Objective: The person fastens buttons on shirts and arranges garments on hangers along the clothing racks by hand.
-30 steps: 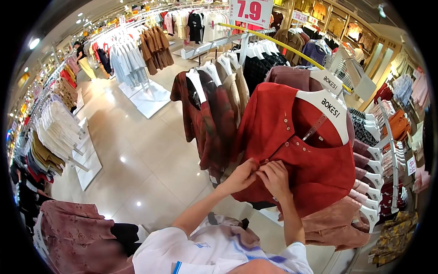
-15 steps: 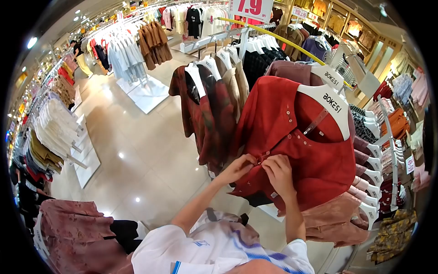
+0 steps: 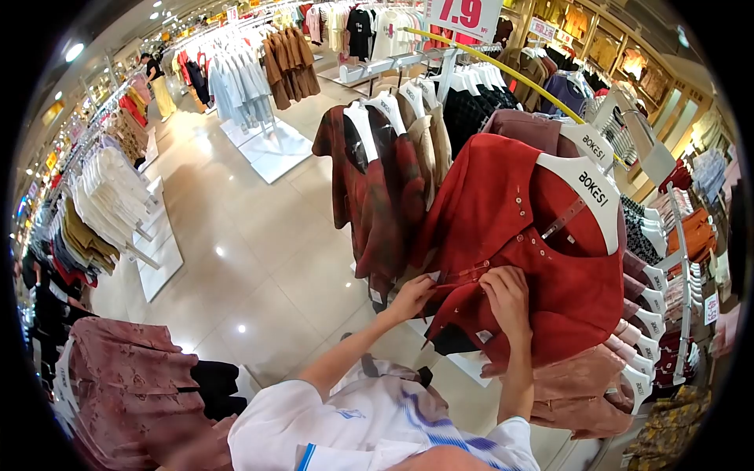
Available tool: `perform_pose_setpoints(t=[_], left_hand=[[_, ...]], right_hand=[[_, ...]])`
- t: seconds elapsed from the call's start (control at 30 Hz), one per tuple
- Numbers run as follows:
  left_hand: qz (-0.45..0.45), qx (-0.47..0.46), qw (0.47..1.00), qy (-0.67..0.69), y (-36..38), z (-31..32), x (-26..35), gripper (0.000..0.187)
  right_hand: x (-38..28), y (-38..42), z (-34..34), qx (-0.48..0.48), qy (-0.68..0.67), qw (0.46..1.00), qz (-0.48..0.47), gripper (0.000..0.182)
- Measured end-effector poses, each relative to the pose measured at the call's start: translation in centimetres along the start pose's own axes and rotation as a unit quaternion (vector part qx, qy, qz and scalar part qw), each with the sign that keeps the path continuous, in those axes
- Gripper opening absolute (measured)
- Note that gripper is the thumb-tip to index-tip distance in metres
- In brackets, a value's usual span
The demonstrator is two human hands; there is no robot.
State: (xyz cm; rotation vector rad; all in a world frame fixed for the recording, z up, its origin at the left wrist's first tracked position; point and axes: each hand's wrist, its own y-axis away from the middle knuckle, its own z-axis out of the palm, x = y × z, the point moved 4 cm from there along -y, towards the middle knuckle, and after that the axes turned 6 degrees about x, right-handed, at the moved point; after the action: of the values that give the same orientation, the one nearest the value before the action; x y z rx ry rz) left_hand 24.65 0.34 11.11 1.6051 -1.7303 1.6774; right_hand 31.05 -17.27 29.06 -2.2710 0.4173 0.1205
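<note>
A red blouse (image 3: 565,294) hangs on a white hanger (image 3: 589,192) marked BOKESI, its front facing me. My left hand (image 3: 414,296) is closed on the left edge of the blouse's front, beside a small white tag. My right hand (image 3: 506,294) pinches the blouse near the row of small buttons, with the fingers bent over the cloth. A gap separates the two hands, with red fabric stretched between them. Below the right hand a small white label shows on the lower part of the blouse.
A dark red plaid garment (image 3: 373,196) hangs behind on the left. Pink garments (image 3: 577,392) hang at the lower right, and a pink floral blouse (image 3: 129,385) at the lower left. Metal rail (image 3: 393,64), yellow bar (image 3: 503,67) and price sign (image 3: 463,17) stand beyond. A person (image 3: 159,86) is far off.
The hands have moved apart, the left one outward along the cloth and the right one a little to the right. The whole view has shifted slightly.
</note>
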Motion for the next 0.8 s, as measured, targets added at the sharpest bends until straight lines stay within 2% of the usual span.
perform_pose_setpoints(t=[0.2, 0.3, 0.4, 0.47, 0.53, 0.6, 0.67, 0.7, 0.77, 0.8], left_hand=[[-0.025, 0.024, 0.998, 0.044, 0.1, -0.2, 1.8, 0.011], [0.004, 0.005, 1.0, 0.03, -0.4, 0.0, 2.2, 0.012], [-0.042, 0.009, 0.998, 0.049, -0.7, -0.6, 2.2, 0.016], [-0.125, 0.015, 0.989, 0.073, -0.8, -1.2, 1.8, 0.024], [-0.137, 0.042, 0.983, 0.111, -1.1, -1.3, 1.3, 0.028], [-0.193, 0.092, 0.965, 0.154, -1.5, -1.9, 0.7, 0.028], [-0.215, 0.086, 0.96, 0.157, -1.6, -2.4, 0.3, 0.02], [-0.218, 0.089, 0.956, 0.174, -1.6, -2.4, 0.1, 0.018], [-0.235, 0.094, 0.948, 0.192, -1.9, -2.7, -0.2, 0.014], [-0.249, 0.099, 0.944, 0.194, -2.0, -3.0, -0.3, 0.014]], right_hand=[[0.7, 0.2, 1.3, -0.008, 0.031, 0.999, -0.014, 0.01], [1.1, 0.3, 1.3, 0.003, 0.049, 0.999, -0.006, 0.01], [1.7, 1.3, 1.9, 0.02, 0.092, 0.995, 0.013, 0.013], [0.1, 2.1, 2.2, 0.077, 0.139, 0.987, 0.013, 0.02], [-0.9, 5.4, 4.4, 0.082, 0.101, 0.991, 0.037, 0.025], [-0.4, 9.3, 7.9, 0.03, 0.002, 0.996, 0.087, 0.028], [0.5, 12.5, 10.6, -0.08, -0.06, 0.974, 0.205, 0.031], [1.2, 14.4, 11.7, -0.081, -0.056, 0.971, 0.219, 0.031], [3.1, 17.4, 13.9, -0.161, -0.101, 0.944, 0.27, 0.033], [3.2, 17.6, 13.6, -0.161, -0.096, 0.942, 0.279, 0.033]])
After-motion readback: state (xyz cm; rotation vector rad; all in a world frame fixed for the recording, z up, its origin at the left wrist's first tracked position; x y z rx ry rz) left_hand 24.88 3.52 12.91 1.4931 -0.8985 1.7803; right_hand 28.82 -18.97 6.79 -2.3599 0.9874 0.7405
